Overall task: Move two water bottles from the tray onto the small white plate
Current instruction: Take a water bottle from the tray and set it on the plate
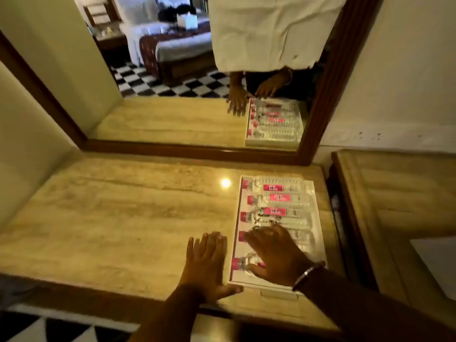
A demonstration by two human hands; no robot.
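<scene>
On the near right, the right hand [276,253] hovers spread over the bottles [274,211] in the tray [318,193]; left hand [207,262] flat (clear plastic, probably slippery): grasp mid-body.

The left hand [206,265] lies flat, palm down, fingers [209,243] spread forward and thumb out to the side. The right hand [278,255] reaches forward with fingers splayed and slightly curled, seemingly gripping nothing; a band circles its wrist.

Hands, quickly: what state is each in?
Left hand: open, flat on beige stone counter.
Right hand: open, spread over clear pink-capped water bottles, gripping nothing.
</scene>
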